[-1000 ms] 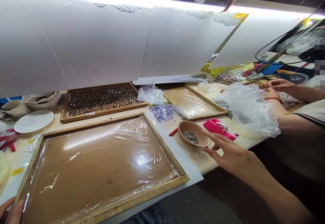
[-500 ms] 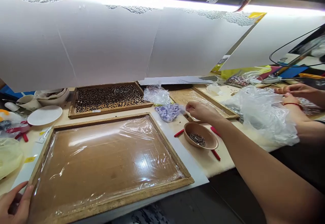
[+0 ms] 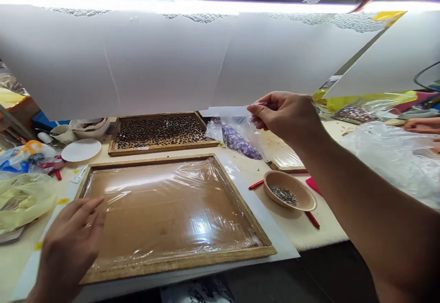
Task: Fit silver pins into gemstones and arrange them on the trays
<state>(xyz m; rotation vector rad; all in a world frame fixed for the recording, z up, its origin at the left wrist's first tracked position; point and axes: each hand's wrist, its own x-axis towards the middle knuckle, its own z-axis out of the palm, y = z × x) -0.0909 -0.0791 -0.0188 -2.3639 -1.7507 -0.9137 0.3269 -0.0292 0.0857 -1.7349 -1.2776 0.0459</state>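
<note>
Pale counter (image 3: 330, 230) carrying a white sheet (image 3: 275, 233) under a large tray (image 3: 178, 262); behind lie a bead tray (image 3: 172, 147) and, left of it, a plate (image 3: 81, 150); at right, a bowl (image 3: 305, 194).

Bright overhead tube light (image 3: 172, 6), glare on plastic film (image 3: 172, 209), dim floor (image 3: 309, 275)

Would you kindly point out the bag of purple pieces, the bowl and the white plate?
Bag of purple pieces (image 3: 239, 140): head view, its filled lower part.
Bowl (image 3: 303, 195): head view, its inner wall.
White plate (image 3: 81, 150): head view, its middle.
</note>
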